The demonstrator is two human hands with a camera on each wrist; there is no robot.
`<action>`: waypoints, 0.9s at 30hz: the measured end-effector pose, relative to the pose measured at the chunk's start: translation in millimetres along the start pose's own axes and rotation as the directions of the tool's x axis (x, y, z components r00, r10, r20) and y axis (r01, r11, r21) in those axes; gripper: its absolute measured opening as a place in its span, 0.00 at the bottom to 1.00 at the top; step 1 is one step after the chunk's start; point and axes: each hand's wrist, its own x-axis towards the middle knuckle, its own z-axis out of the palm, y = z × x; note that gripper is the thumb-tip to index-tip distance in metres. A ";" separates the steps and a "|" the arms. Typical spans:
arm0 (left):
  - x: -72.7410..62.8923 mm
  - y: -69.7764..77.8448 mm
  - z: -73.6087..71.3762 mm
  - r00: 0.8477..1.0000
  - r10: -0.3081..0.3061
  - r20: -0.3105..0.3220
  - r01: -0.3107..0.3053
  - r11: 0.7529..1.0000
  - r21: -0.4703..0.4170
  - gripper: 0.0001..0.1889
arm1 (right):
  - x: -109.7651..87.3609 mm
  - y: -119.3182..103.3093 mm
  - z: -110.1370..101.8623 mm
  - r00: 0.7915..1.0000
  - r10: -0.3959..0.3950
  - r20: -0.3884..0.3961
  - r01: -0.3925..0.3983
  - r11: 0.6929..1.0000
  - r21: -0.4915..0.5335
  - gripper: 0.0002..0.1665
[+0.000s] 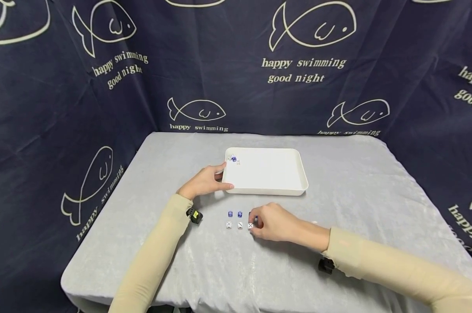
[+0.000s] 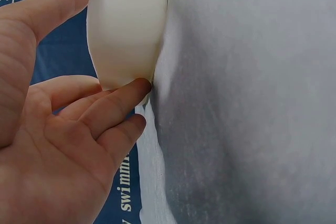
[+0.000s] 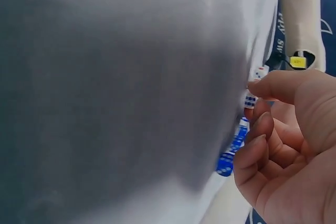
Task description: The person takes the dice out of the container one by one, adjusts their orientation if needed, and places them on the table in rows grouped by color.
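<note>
My left hand [image 1: 206, 180] holds the near left corner of a shallow white tray [image 1: 267, 191]. Its thumb lies on the front rim and its fingers are against the left wall [image 2: 126, 35]. With thumb and fingertip, my right hand [image 1: 276, 222] pinches a white die [image 3: 250, 99] at the right end of a row on the table. To its left sit two more white dice [image 1: 240, 225]. Behind runs a row of blue dice [image 1: 240, 214], whose right end is partly hidden by the right hand. A blue die [image 3: 226, 163] stands nearest in the right wrist view.
Inside the tray, a few white and blue dice [image 1: 233, 159] lie together in the far left corner. A grey cloth [image 1: 173, 161] covers the table. Dark blue curtains [image 1: 236, 65] with fish drawings hang behind and at both sides.
</note>
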 end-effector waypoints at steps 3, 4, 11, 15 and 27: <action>-0.2 0.5 -2.1 1.000 -0.001 -0.006 0.001 1.000 0.006 0.52 | 5.5 -1.4 -11.6 1.000 -0.002 -0.011 0.002 1.000 0.019 0.07; 0.1 0.6 -2.8 1.000 0.000 -0.008 0.000 1.000 0.009 0.52 | 8.2 -1.8 -17.6 1.000 -0.001 -0.024 0.001 1.000 0.016 0.08; 1.1 3.0 -8.4 1.000 -0.002 -0.018 0.003 1.000 0.023 0.52 | 42.8 15.6 -62.7 0.988 0.022 -0.152 -0.027 0.999 -0.035 0.10; 0.9 4.0 -9.1 1.000 -0.010 -0.020 0.010 1.000 0.014 0.51 | 74.1 41.2 -77.4 0.978 0.028 -0.208 -0.043 0.997 -0.066 0.11; -2.2 0.3 1.4 1.000 0.012 -0.007 -0.012 1.000 -0.019 0.51 | 154.0 99.0 -57.8 0.977 0.155 -0.149 -0.164 0.985 -0.052 0.16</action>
